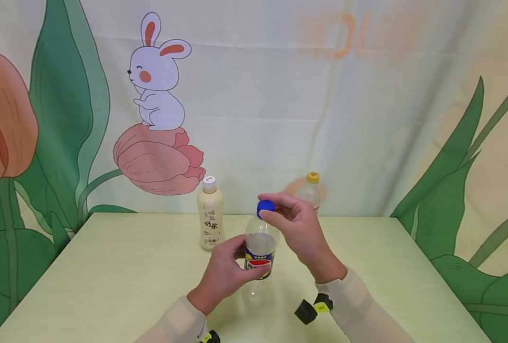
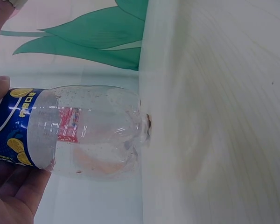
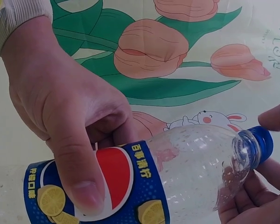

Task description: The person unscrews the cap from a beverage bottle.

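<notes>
A clear plastic soda bottle (image 1: 260,242) with a blue Pepsi label (image 3: 149,186) stands upright in front of me; droplets cling inside its clear wall. My left hand (image 1: 224,272) grips it around the label, thumb across the front and fingers behind. At its top, my right hand (image 1: 302,233) pinches the blue cap (image 1: 265,207) between thumb and fingers. The cap sits on the bottle's neck. In the left wrist view the bottle's base (image 2: 135,123) is right at the tabletop.
A milk tea bottle (image 1: 210,214) with a white cap stands at the back, left of the soda bottle. Behind my right hand is a clear bottle with a yellow cap (image 1: 312,177), partly hidden. A printed curtain (image 1: 245,119) hangs behind the pale table (image 1: 121,281).
</notes>
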`<state>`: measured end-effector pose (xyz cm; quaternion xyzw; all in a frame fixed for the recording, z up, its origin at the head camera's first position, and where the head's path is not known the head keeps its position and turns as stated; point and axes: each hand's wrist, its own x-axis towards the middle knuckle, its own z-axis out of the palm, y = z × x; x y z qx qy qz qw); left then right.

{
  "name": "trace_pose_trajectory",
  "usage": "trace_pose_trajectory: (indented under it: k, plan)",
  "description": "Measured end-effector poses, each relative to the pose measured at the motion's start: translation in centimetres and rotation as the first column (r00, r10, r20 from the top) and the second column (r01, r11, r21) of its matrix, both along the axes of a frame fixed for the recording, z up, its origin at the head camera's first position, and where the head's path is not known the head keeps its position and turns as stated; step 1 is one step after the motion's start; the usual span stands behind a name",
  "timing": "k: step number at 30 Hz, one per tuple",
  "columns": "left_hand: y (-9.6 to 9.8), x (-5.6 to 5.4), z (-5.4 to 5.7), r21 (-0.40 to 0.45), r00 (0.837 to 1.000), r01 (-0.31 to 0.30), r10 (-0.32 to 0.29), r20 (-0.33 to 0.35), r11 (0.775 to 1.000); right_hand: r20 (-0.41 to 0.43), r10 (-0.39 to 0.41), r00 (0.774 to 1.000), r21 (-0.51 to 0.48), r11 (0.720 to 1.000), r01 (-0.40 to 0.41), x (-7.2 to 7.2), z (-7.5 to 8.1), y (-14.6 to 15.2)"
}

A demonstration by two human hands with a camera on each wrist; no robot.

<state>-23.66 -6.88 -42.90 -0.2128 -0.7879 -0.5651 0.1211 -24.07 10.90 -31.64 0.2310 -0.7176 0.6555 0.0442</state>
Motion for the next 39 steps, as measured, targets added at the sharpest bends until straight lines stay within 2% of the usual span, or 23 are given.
trace_pose_trajectory:
  k: [4,11,15,25,39]
  plan:
    - [-0.01,-0.10,-0.11,0.007,1.000,0.009,-0.009,-0.003,1.000,0.005,-0.023,1.000,0.016,1.000,0.023,0.09,-0.04,-0.02]
    - [-0.01,0.02,0.00,0.010,1.000,0.012,-0.012,-0.002,1.000,0.028,-0.180,0.983,0.047,0.983,0.179,0.14,-0.20,-0.23]
    - [-0.02,0.01,-0.03,0.012,1.000,0.017,-0.017,-0.004,1.000,0.022,-0.224,0.974,0.037,0.974,0.223,0.19,-0.19,-0.37]
    - [0.01,-0.09,-0.19,0.004,1.000,0.011,-0.011,-0.012,1.000,0.002,-0.245,0.969,0.032,0.969,0.245,0.53,0.13,-0.52]
    - [0.02,-0.07,-0.06,0.005,1.000,0.005,-0.005,0.014,1.000,-0.023,-0.177,0.984,-0.021,0.984,0.177,0.28,0.02,-0.16]
